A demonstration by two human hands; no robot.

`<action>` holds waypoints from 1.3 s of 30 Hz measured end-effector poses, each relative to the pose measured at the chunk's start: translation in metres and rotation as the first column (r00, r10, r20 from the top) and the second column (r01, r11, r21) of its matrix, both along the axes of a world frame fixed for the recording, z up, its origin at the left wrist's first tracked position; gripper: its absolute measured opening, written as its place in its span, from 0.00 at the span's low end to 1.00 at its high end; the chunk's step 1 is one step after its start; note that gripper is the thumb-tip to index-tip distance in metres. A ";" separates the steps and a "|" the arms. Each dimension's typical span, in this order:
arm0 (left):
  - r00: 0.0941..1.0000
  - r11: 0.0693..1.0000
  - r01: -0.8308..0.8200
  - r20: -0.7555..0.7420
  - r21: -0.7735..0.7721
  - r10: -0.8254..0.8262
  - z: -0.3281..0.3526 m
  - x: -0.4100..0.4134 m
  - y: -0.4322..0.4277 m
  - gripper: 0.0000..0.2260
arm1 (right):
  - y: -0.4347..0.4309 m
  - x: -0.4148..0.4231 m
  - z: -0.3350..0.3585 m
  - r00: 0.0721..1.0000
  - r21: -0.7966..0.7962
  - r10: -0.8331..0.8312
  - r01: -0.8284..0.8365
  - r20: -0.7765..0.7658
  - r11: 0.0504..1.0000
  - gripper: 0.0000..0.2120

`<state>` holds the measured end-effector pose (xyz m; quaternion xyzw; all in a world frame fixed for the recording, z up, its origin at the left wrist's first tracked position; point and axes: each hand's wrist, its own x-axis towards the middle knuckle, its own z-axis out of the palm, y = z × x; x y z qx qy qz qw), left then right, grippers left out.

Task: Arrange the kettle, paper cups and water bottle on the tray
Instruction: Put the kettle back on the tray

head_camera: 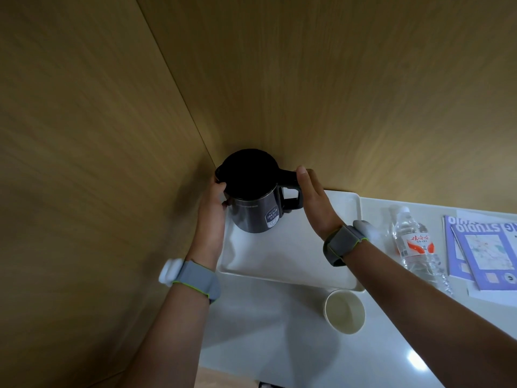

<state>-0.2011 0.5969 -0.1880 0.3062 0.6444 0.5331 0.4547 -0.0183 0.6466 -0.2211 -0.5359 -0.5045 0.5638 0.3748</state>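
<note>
A dark kettle (253, 191) with a black lid stands upright in the far left corner of the white tray (282, 261). My left hand (214, 203) grips its left side near the spout. My right hand (314, 200) rests against the handle, fingers straight, thumb at the handle's top. A paper cup (344, 310) stands on the counter just in front of the tray's near right corner. A clear water bottle (415, 242) with a red and white label lies on the counter to the right of the tray.
Wooden walls meet in a corner right behind the kettle. Purple booklets (481, 247) lie on a white sheet at the far right. The white counter (268, 331) stretches in front of the tray to its near edge.
</note>
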 end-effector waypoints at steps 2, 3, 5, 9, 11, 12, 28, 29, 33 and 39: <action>1.000 1.000 -0.007 0.010 -0.006 0.007 -0.001 0.000 -0.001 0.15 | 0.000 -0.001 0.000 1.000 -0.001 0.006 -0.006 0.015 1.000 0.17; 1.000 1.000 -0.012 0.015 -0.010 0.012 -0.002 -0.001 -0.001 0.14 | -0.001 -0.001 -0.001 1.000 -0.002 0.010 -0.010 0.020 1.000 0.18; 0.999 1.000 -0.025 0.036 -0.018 0.026 -0.003 -0.001 -0.002 0.14 | -0.001 -0.002 -0.002 0.999 -0.004 0.009 -0.009 0.031 1.000 0.19; 0.999 1.000 -0.018 0.041 -0.020 0.019 -0.004 -0.001 -0.002 0.14 | 0.000 -0.003 -0.005 0.999 -0.005 0.007 -0.006 0.042 1.000 0.18; 0.999 0.999 -0.018 0.045 -0.027 0.019 -0.006 -0.002 -0.001 0.14 | 0.001 -0.004 -0.006 0.999 -0.005 0.010 -0.009 0.044 1.000 0.19; 0.999 0.999 -0.021 0.049 -0.033 0.022 -0.007 -0.002 -0.001 0.14 | 0.002 -0.004 -0.006 0.999 -0.009 0.009 -0.008 0.041 1.000 0.18; 0.990 0.997 -0.046 0.128 -0.065 0.054 -0.019 -0.008 0.004 0.11 | 0.002 -0.009 -0.010 0.997 -0.007 0.025 -0.025 0.076 1.000 0.18; 0.990 0.997 -0.043 0.129 -0.065 0.051 -0.020 -0.009 0.004 0.11 | 0.002 -0.009 -0.009 0.997 -0.004 0.024 -0.023 0.075 1.000 0.18; 0.994 0.999 -0.008 0.105 -0.050 0.013 -0.017 -0.012 0.005 0.13 | 0.000 -0.006 -0.008 0.995 0.025 0.017 -0.020 0.100 0.999 0.18; 0.998 0.997 -0.017 -0.069 -0.072 0.012 -0.004 -0.018 0.001 0.40 | -0.011 0.007 -0.001 0.992 0.100 -0.095 0.086 0.083 0.991 0.17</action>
